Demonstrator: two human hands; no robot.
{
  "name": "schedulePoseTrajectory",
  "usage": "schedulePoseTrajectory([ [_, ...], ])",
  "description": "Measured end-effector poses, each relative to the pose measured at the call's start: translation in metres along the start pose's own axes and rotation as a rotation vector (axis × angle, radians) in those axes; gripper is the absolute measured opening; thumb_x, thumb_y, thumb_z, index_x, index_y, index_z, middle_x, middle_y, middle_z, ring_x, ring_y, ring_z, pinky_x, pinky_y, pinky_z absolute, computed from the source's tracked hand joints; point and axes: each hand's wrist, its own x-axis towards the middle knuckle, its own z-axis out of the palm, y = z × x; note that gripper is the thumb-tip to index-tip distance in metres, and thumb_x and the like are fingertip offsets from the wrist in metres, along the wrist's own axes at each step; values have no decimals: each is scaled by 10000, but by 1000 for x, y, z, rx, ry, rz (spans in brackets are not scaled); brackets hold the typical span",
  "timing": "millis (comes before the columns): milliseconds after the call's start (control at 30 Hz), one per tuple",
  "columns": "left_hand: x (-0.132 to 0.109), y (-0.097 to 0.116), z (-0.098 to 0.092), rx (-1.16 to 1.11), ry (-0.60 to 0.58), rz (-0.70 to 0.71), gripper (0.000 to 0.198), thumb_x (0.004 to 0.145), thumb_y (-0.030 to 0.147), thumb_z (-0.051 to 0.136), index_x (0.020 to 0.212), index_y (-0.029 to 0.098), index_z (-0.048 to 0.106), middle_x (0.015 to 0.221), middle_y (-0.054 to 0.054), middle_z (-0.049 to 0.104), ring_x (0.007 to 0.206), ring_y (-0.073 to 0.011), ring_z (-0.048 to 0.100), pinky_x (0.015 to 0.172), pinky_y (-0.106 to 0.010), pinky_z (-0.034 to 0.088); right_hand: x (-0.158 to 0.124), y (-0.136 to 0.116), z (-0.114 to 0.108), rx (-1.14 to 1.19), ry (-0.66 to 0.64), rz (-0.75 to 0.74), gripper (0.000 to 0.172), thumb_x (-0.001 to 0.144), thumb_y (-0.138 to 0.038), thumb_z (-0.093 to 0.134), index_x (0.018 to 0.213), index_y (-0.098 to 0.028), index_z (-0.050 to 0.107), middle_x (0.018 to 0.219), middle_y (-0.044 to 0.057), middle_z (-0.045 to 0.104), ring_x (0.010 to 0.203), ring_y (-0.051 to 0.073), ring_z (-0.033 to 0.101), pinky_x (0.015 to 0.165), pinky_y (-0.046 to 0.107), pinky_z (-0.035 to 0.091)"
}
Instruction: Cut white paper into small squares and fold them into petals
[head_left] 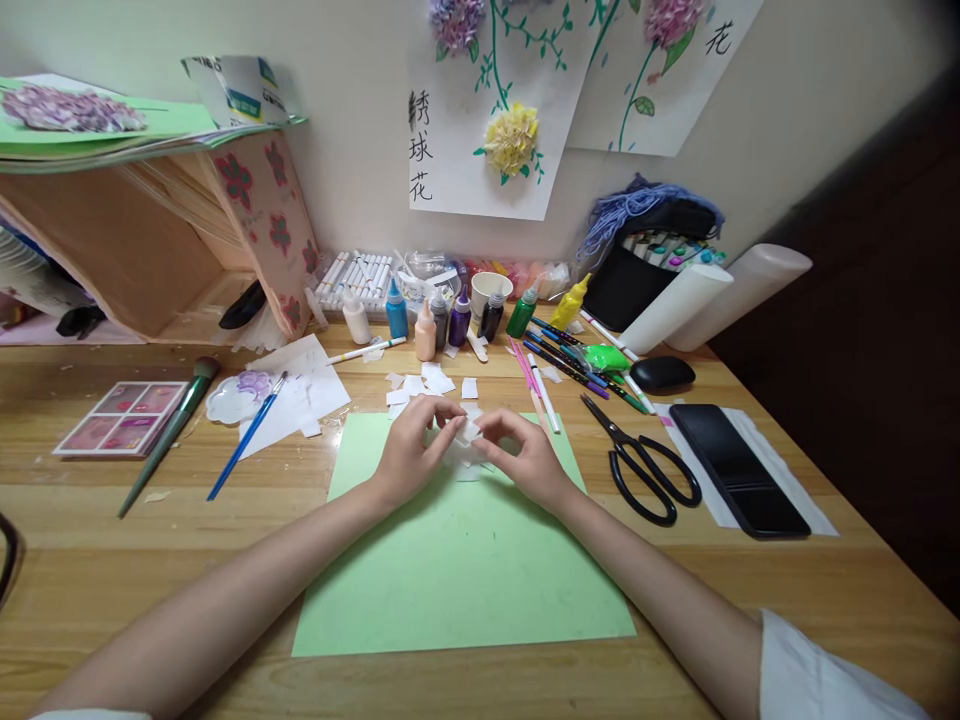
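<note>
Above the far part of a green sheet (465,570), my left hand (417,448) and my right hand (529,460) meet around a small piece of white paper (468,430). Thumb and fingers of each hand pinch it from opposite sides. More white paper lies on the sheet just beneath the fingers, partly hidden by them. Several cut white paper pieces (436,378) are scattered on the wooden table past the sheet's far edge. To the right of my right hand lie black-handled scissors (637,455), blades pointing away.
Several paint bottles (396,310) stand in a row at the back, near a paper cup (492,292). On the right are pens (566,365), a mouse (662,375) and a phone (739,468). A blue paintbrush (247,435), a palette (238,398) and a large brush (169,440) lie left.
</note>
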Motion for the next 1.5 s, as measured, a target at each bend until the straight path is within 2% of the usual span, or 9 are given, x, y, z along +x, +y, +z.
schedulePoseTrajectory([
  [100,1,1,1,-26,-40,-37,67,866,243,519,864,180,542,800,-8,589,714,-113,522,649,-245,417,1,1,3,123,22,52,183,826,-356,573,738,-198,545,746,4,582,726,143,551,681,274,442],
  [233,2,3,0,-29,-69,-78,91,856,252,531,910,179,532,854,-17,589,737,-118,525,677,-254,431,1,1,4,189,16,73,180,820,-348,584,735,-195,540,736,-6,558,716,132,535,667,258,429],
  [333,3,5,-1,21,-69,-52,79,852,247,527,894,181,536,874,-31,580,785,-138,519,712,-275,431,1,3,3,193,49,93,169,819,-337,588,743,-194,541,731,-14,539,697,122,516,647,246,415],
  [533,3,5,0,70,-161,21,95,854,252,522,860,184,588,860,-42,591,844,-163,534,759,-303,428,1,6,3,200,66,114,158,828,-338,576,774,-190,562,744,-7,549,708,120,528,652,240,431],
  [733,4,3,-1,-18,-139,-26,121,843,276,539,815,183,611,822,-38,627,796,-158,571,735,-297,451,1,7,3,168,72,107,155,799,-339,606,838,-191,583,835,30,600,790,152,573,718,279,480],
  [1267,7,5,-4,-124,-150,-56,125,833,273,565,780,175,622,800,-36,646,771,-145,586,731,-280,459,0,7,3,79,134,69,166,776,-335,636,837,-185,598,834,38,634,756,154,592,701,281,501],
  [1500,6,5,-5,-128,-183,-47,143,837,289,557,780,174,621,798,-37,637,760,-142,581,719,-277,454,-1,8,3,4,164,36,119,782,-309,618,793,-191,614,783,29,647,715,153,598,680,284,505],
])
